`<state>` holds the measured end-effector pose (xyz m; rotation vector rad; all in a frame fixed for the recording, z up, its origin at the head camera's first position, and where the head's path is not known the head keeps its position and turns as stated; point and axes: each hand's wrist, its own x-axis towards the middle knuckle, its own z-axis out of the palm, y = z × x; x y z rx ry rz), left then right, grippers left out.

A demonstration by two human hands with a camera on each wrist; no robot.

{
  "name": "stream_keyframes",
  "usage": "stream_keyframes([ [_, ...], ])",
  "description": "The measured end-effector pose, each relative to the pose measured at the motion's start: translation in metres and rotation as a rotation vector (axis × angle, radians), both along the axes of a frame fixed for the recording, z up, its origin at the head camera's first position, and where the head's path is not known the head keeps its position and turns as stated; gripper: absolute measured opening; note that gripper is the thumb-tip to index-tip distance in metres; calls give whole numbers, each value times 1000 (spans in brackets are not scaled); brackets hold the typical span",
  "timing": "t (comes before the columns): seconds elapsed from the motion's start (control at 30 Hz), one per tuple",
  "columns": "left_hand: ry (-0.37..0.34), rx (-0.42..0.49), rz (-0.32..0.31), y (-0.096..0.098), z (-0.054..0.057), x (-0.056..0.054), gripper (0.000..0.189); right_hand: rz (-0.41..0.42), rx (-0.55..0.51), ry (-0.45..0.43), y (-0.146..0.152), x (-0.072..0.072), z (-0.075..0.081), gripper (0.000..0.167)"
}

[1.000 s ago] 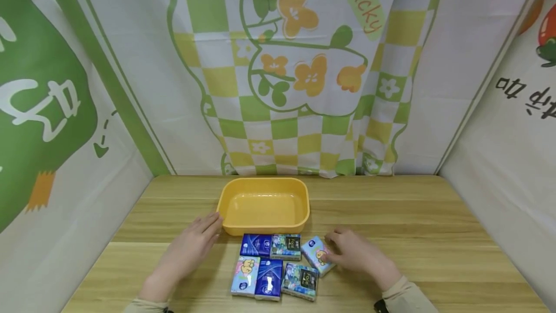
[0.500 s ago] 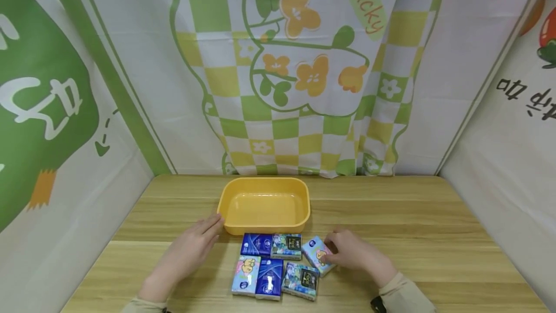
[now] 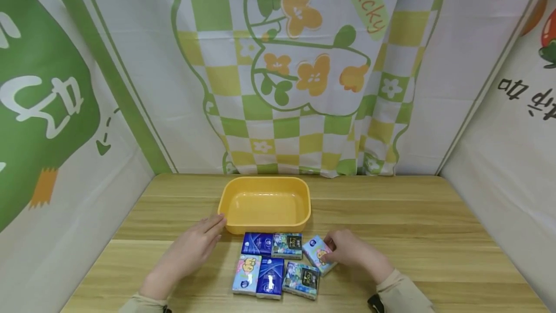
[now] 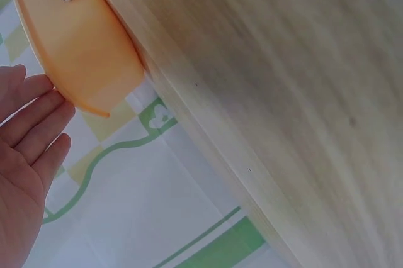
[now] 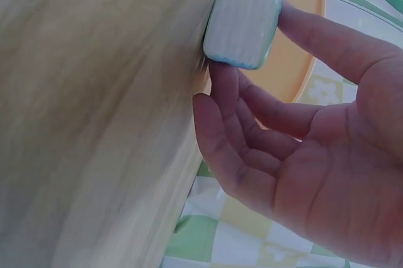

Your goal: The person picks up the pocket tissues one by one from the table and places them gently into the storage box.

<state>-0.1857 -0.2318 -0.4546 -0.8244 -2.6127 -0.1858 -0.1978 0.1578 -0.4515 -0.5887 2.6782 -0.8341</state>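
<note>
My left hand [image 3: 194,244] rests its straight fingertips on the left front corner of a yellow plastic basin [image 3: 269,229]. In the left wrist view, those fingers [image 4: 39,117] lie along the basin's rim. At right, my right hand [image 3: 349,251] pinches a light-blue tissue pack [image 3: 313,248] with a cartoon print, which lies aslant on the table. The right wrist view shows the thumb on one face of the tissue pack [image 5: 245,19] and curled fingers at its end. Left of it sit two dark-blue packs [image 3: 270,277], two floral packs [image 3: 300,280] and another light-blue pack [image 3: 246,274].
A wooden table [image 3: 404,221] carries everything, with bare wood on both sides of the hands. A green-and-yellow checked curtain [image 3: 299,129] hangs behind its back edge. Printed cloth walls stand at left and right.
Both hands keep their places on the basin and the tissue pack. The whole scene shifts very slightly in the head view; nothing else visibly moves.
</note>
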Motion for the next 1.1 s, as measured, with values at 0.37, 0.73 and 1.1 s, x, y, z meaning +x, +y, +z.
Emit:
stream_keyframes([
  [0.37, 2, 2, -6, 1, 3, -1, 40, 22, 22, -34, -1, -5, 2, 40],
  [0.73, -10, 3, 5, 1, 4, 0, 38, -9, -29, -87, -2, -2, 3, 22],
  [1.1, -24, -16, 20, 2, 2, 0, 39, -26, -69, -138, 1, 0, 4, 19],
])
